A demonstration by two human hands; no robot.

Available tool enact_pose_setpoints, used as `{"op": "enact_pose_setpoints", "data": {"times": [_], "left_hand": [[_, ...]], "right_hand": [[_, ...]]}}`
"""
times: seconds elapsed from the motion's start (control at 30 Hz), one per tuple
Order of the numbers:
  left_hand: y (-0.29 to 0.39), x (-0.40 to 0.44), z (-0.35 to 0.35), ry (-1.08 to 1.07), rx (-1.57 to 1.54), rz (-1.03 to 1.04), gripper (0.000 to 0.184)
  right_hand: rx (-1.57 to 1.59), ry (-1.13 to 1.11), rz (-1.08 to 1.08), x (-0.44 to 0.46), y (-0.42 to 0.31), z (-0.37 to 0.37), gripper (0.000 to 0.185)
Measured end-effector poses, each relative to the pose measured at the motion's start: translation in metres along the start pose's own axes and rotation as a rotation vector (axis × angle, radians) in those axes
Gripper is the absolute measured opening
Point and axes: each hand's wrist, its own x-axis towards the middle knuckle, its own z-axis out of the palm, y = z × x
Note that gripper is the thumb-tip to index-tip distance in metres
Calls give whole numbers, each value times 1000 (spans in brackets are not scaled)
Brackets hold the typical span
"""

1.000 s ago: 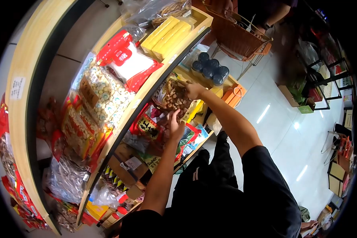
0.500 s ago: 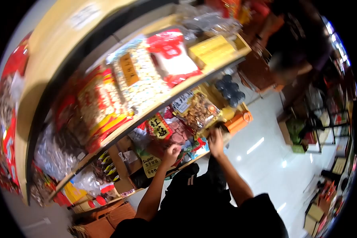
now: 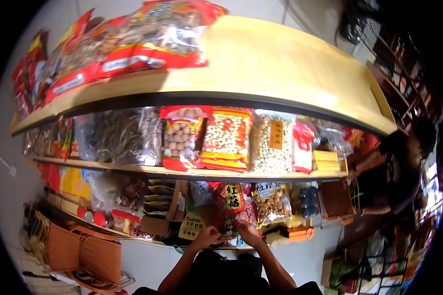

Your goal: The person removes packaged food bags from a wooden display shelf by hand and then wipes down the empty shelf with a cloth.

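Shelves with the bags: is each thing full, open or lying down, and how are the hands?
Red bag: filled; can't tell if sealed
Clear bag of brown pieces: filled
Cardboard box: open, with packets inside
Bag at the very top: filled, lying down
Left hand: fingers curled, grip unclear
Right hand: fingers by the red bag's lower end, grip unclear

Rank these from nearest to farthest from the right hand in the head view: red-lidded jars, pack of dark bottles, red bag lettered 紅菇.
1. Red bag lettered 紅菇: just beyond the right hand.
2. Pack of dark bottles: to the right, on the lower shelf.
3. Red-lidded jars: far left.
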Motion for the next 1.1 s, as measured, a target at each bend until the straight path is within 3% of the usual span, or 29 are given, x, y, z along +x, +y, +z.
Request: {"op": "enact_pose_setpoints", "data": {"times": [0.07,0.13,0.2,0.27,0.33,0.4,0.43,0.47,0.53,0.6,0.63,0.7,0.73,0.8,0.93,1.1], "left_hand": [[21,-2,-17,18,20,19,24],[45,2,-50,-124,134,185,22],[128,-22,-93,-26,106,229,19],[166,-19,-142,22,-51,655,9],[252,-60,-182,373,108,763,7],[312,-85,-210,656,-24,757,8],[335,-87,-223,703,-38,973,9],[357,-86,-235,742,-54,1191,11],[401,-82,-256,944,150,1283,14],[438,-54,-278,1076,246,1392,15],[455,-42,-293,1066,245,1398,15],[475,-22,-317,1314,571,1282,17],[476,-14,-321,1301,568,1285,17],[477,-1,-326,1393,843,1260,18],[468,21,-329,1508,790,1161,27],[467,21,-325,1481,811,1051,34]], "right_hand": [[100,-33,84,30,-64,-36,23],[62,14,-100,60,-121,-61,24],[-110,49,-406,84,-193,-92,28],[-126,89,-686,107,-247,-117,24],[-229,194,-1030,139,-290,-141,21],[-275,337,-1170,162,-351,-163,20],[-328,414,-1195,175,-379,-173,17],[-274,450,-1097,188,-400,-179,12],[-148,513,-1056,239,-422,-188,15],[-107,549,-722,249,-451,-180,30],[-252,548,-678,250,-452,-177,37],[-591,492,-494,245,-457,-170,52],[-699,500,-480,246,-455,-168,55],[-703,421,-419,241,-460,-169,58],[-670,379,-432,244,-454,-171,58],[-547,335,-470,248,-449,-176,48]]}}
